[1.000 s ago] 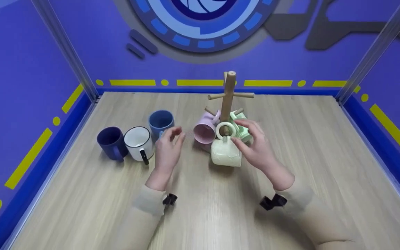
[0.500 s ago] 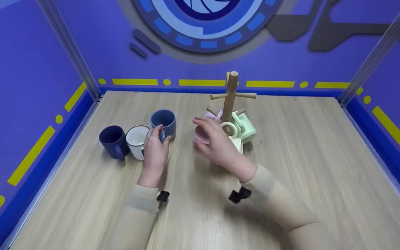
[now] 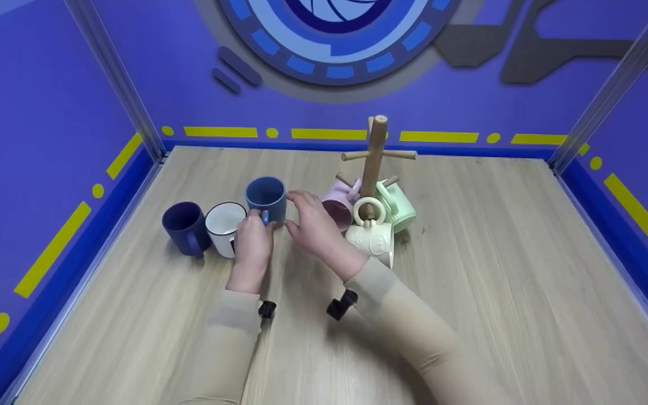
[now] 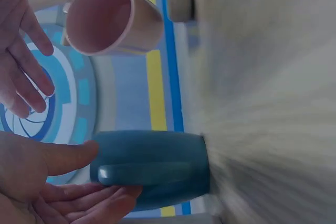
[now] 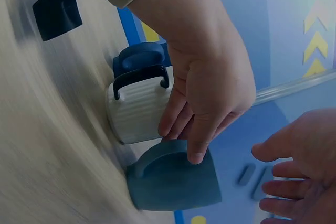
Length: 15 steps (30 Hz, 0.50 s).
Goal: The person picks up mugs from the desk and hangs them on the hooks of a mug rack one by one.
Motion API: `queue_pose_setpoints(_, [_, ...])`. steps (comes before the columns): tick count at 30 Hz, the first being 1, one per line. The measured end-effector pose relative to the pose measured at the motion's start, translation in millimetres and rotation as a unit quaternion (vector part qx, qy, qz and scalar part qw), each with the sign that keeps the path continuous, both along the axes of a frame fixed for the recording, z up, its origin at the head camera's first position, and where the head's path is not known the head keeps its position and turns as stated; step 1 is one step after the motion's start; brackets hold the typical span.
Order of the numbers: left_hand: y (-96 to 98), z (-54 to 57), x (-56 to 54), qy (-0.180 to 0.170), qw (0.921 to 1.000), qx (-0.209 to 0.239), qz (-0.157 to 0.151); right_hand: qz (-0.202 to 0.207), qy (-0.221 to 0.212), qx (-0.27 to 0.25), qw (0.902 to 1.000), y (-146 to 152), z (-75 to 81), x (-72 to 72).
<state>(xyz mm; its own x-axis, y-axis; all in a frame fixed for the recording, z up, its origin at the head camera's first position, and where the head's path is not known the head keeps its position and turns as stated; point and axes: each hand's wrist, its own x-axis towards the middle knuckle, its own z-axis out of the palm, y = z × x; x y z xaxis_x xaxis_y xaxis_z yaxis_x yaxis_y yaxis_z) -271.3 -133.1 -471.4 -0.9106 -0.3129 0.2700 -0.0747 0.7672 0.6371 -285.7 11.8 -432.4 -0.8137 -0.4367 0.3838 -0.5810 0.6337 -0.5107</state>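
Note:
On the table's left half a dusty-blue mug [image 3: 266, 194] stands upright, its handle facing the person. My left hand [image 3: 253, 242] has thumb and fingers on either side of that handle, pinching it near the rim. Just right of the same mug is my right hand [image 3: 315, 228], fingers spread and relaxed, holding nothing; in the left wrist view a gap shows between its fingers [image 4: 23, 77] and the mug. Beside the left hand stands a white mug [image 3: 223, 228] with a dark rim and black handle, partly covered by the hand. A navy mug [image 3: 184, 225] is at its left.
A wooden mug tree [image 3: 373, 163] rises right of the hands. From its lower pegs hang a pink mug [image 3: 340, 205], a cream mug [image 3: 372, 242] and a light green mug [image 3: 400, 208]. Its upper pegs are bare. Blue-purple panels [image 3: 149, 67] enclose the wooden table [image 3: 498, 253].
My right hand has left the cream mug and swung left past the pink one to the blue mug's side. My left hand has moved slightly left and taken the blue mug's handle.

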Motion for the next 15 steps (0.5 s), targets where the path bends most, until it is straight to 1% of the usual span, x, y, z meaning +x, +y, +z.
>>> queue_pose_setpoints(4, [-0.9, -4.5, -3.9, -0.006, 0.9999, -0.012, 0.007, -0.012, -0.026, 0.022, 0.9993, -11.2, -5.2, -6.8])
queue_pose_setpoints(8, [-0.8, -5.3, -6.5, -0.004, 0.9995, -0.03, 0.008, -0.022, -0.034, 0.042, 0.9983, -18.4, -10.7, -11.6])
queue_pose_setpoints(12, [-0.4, -4.1, -5.6, -0.005, 0.9989, -0.046, 0.008, -0.028, -0.034, 0.061, 0.9972, -21.9, -16.1, -16.4])
queue_pose_setpoints(15, [-0.2, -2.4, -2.9, -0.01, 0.9986, -0.051, 0.011, -0.021, -0.036, 0.074, 0.9964, -23.3, -18.6, -20.2])
